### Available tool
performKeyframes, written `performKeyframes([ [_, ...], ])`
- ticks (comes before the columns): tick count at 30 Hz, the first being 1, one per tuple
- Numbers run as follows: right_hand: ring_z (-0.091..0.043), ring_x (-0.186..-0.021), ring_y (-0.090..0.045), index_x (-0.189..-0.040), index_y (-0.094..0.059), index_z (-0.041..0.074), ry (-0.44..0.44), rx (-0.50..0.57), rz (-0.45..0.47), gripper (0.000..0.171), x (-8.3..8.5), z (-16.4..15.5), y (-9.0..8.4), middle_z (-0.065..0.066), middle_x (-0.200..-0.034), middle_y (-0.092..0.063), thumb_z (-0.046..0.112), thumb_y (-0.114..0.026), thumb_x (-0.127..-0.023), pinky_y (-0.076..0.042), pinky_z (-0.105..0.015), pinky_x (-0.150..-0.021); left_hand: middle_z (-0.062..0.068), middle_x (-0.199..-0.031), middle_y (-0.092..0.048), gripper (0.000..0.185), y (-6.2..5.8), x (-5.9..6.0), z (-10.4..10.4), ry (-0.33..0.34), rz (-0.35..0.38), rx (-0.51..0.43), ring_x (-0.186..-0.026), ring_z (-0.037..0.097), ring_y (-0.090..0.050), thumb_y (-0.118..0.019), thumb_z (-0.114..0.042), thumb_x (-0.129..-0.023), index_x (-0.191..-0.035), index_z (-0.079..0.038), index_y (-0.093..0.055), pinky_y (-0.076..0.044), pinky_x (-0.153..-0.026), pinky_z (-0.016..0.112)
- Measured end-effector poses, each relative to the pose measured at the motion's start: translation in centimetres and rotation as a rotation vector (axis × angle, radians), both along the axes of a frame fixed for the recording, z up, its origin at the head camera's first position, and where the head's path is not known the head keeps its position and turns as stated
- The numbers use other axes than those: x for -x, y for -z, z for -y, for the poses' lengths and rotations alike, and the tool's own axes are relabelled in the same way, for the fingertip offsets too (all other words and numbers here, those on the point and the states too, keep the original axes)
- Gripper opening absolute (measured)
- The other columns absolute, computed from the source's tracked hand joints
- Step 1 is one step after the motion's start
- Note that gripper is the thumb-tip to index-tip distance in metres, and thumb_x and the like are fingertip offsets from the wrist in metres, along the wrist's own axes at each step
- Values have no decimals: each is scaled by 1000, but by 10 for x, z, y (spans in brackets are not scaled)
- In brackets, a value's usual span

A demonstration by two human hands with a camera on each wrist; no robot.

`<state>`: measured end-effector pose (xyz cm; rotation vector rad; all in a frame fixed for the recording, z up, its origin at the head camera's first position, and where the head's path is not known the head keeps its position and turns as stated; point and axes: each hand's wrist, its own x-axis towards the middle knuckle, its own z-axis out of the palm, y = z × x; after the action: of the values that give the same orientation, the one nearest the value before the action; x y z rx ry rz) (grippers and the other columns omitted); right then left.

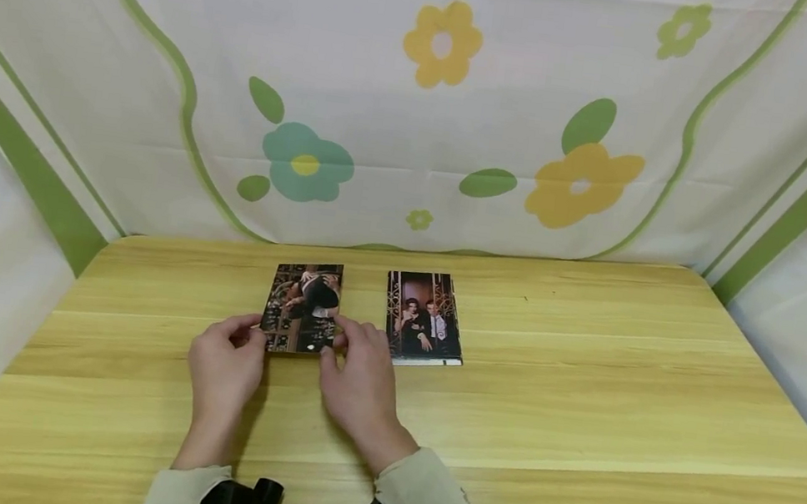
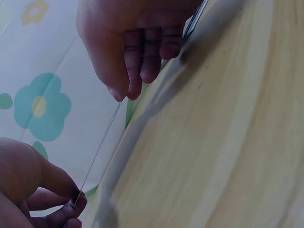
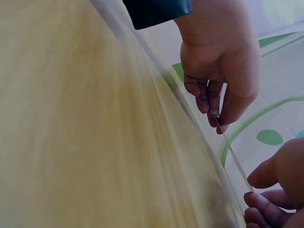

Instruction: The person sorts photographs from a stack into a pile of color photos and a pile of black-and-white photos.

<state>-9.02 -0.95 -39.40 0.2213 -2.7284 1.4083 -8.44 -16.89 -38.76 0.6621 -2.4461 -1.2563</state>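
A wooden table point(image 1: 581, 408) stands inside a flowered cloth point(image 1: 435, 121) that closes its back and both sides; broad bare wood lies to the right and toward the person. Near the back edge, a photo point(image 1: 303, 307) is raised between both hands, just left of a stack of photos point(image 1: 425, 319) lying flat. The left hand point(image 1: 227, 365) pinches the photo's left edge, fingers curled; the right hand point(image 1: 357, 381) pinches its lower right edge. The wrist views show the photo edge-on as a thin line point(image 2: 97, 154) clear of the tabletop, held by fingertips point(image 3: 216, 114), which the head view hides.
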Motion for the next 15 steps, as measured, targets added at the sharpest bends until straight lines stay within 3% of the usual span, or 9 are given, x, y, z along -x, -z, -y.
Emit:
performKeyframes([
  [6, -14, -98, -53, -146, -66, 10, -23, -15, 32, 49, 2, -2, -1, 2, -102, -65, 17, -74, -98, -47, -26, -82, 28, -112, -73, 30, 3, 1, 3, 30, 6, 11, -101, 38, -66, -61, -6, -100, -123, 5, -77, -46, -83, 40],
  [10, -14, -100, -52, -146, -67, 12, -31, -55, 52, 51, 3, -4, 0, 0, -106, -64, 24, -76, -97, -47, -27, -81, 31, -120, -70, 31, 6, 1, 4, 51, 25, 25, -114, 44, -56, -65, -12, -102, -125, 7, -75, -38, -99, 52],
  [15, -14, -101, -53, -147, -67, 13, -29, -66, 64, 53, 3, -4, -1, 0, -108, -65, 24, -77, -96, -48, -28, -82, 31, -121, -70, 32, 7, 0, 4, 61, 29, 54, -117, 45, -49, -71, -14, -99, -123, 8, -75, -31, -105, 58],
])
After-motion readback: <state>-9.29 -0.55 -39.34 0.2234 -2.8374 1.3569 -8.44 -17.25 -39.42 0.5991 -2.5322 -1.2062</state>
